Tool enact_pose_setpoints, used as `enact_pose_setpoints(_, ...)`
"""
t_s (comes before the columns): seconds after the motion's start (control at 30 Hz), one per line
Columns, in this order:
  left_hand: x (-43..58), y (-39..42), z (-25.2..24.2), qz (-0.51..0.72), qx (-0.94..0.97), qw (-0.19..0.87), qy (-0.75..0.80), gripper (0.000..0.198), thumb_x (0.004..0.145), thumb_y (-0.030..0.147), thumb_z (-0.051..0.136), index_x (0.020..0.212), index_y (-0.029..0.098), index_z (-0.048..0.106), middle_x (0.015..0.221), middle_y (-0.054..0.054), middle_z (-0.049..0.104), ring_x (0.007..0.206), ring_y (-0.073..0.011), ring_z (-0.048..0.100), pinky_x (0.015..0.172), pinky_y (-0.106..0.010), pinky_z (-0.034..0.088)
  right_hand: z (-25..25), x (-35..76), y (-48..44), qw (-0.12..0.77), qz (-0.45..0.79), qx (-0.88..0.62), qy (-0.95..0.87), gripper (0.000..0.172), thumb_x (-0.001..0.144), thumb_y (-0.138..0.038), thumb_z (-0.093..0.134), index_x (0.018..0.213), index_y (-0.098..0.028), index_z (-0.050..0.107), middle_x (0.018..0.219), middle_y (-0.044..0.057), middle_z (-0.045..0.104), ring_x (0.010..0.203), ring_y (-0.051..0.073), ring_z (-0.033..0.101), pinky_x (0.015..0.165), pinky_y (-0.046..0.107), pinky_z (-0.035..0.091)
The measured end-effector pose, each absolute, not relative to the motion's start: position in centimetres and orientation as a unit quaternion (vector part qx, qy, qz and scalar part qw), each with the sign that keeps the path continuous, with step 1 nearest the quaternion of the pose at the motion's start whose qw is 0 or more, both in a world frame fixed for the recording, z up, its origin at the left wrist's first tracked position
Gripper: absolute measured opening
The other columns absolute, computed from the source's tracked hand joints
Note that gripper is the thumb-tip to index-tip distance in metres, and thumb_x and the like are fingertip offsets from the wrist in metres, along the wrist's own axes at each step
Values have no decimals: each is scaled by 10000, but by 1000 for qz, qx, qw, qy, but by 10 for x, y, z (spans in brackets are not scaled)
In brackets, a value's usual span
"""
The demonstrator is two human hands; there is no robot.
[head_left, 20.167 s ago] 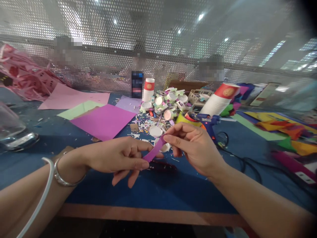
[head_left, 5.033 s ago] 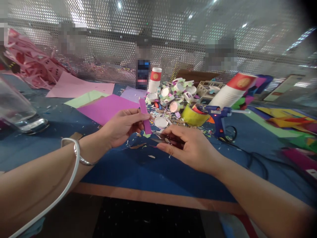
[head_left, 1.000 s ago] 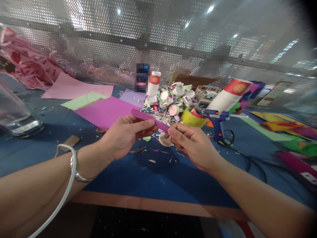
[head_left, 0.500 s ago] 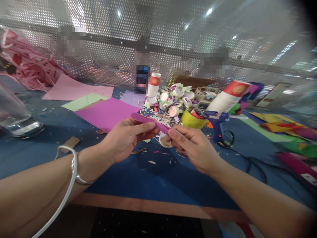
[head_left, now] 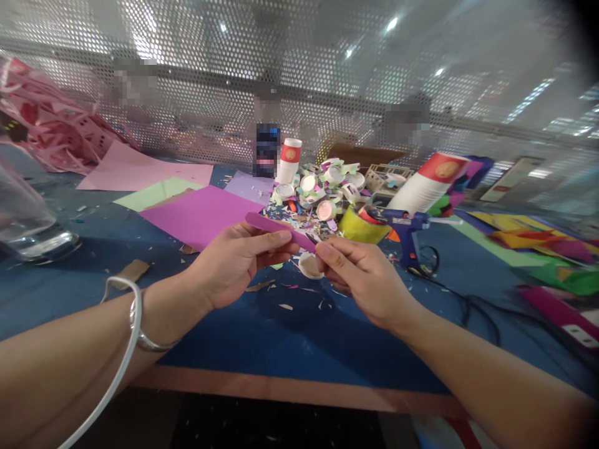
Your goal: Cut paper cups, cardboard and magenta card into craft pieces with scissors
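A narrow folded strip of purple paper [head_left: 266,223] stretches between my two hands above the table. Its left part is pinched by my left hand [head_left: 248,252], thumb on top and fingers beneath. At the strip's right end my right hand [head_left: 353,271] is closed, thumb against the curled fingers. A small dark pointed tip shows beside the right fingertips; what it belongs to is hidden. Beyond the left hand lies a larger purple sheet [head_left: 196,212]. A round white paper piece [head_left: 309,265] sits on the table just under the strip.
Paper-cup pieces [head_left: 325,210] and scraps are heaped behind my hands. A blue glue gun [head_left: 409,237] stands right of them, its cord trailing right. Stacked cups [head_left: 428,181] lean behind it. A glass [head_left: 42,231] is at left, a power strip [head_left: 561,315] at right.
The view has shifted slightly. A dark tip now shows more clearly at the right fingertips. Both hands keep nearly the same hold on the strip.
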State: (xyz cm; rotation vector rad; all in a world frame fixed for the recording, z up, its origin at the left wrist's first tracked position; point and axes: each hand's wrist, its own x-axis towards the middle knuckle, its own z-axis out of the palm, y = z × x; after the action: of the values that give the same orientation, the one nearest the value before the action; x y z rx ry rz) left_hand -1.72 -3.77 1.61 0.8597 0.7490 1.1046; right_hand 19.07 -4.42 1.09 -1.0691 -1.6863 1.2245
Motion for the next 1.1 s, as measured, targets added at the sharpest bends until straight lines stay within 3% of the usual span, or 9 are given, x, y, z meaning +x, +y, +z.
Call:
enact_pose_setpoints(0.23, -17, -39, 18, 492, 398, 703, 324, 35, 835, 142, 735, 816, 142, 764, 834, -38, 746, 822, -120, 696, 807, -232, 536, 12, 190, -39, 425, 552, -413, -587, 398, 914, -516, 649, 733, -167, 586, 550, -75, 289, 459, 51, 211, 392, 214, 114)
enact_pose_setpoints(0.43, -19, -41, 20, 471, 525, 652, 278, 28, 830, 155, 738, 810, 164, 755, 805, -19, 702, 776, -116, 640, 739, -225, 507, 14, 189, -42, 394, 639, -381, -540, 399, 900, -487, 679, 710, -189, 495, 570, -82, 306, 440, 40, 195, 365, 188, 98)
enact_pose_setpoints(0.63, -23, -42, 17, 452, 616, 593, 255, 57, 844, 224, 748, 890, 190, 744, 890, -38, 711, 818, -152, 639, 745, -270, 500, 16, 191, -44, 338, 703, -357, -514, 218, 889, -354, 720, 839, -194, 581, 568, -97, 331, 428, 34, 180, 342, 162, 110)
enact_pose_setpoints(0.8, -21, -43, 16, 480, 597, 587, 261, 105, 814, 190, 764, 904, 179, 710, 887, -30, 691, 778, -137, 632, 703, -253, 485, 18, 192, -43, 352, 695, -355, -517, 247, 879, -333, 727, 786, -199, 543, 537, -107, 305, 413, 36, 173, 334, 162, 111)
enact_pose_setpoints(0.97, -14, -46, 16, 427, 546, 668, 270, 301, 766, 163, 813, 1021, 193, 657, 833, -8, 701, 745, -125, 651, 700, -244, 506, 17, 189, -44, 383, 643, -367, -553, 245, 875, -350, 731, 801, -186, 565, 568, -96, 368, 412, 27, 194, 340, 182, 111)
enact_pose_setpoints(1.1, -10, -46, 15, 407, 542, 667, 311, 170, 780, 193, 805, 871, 144, 671, 739, -23, 691, 717, -133, 671, 654, -226, 501, 14, 186, -45, 382, 608, -383, -581, 271, 859, -387, 748, 828, -175, 582, 594, -91, 379, 422, 26, 231, 349, 194, 131)
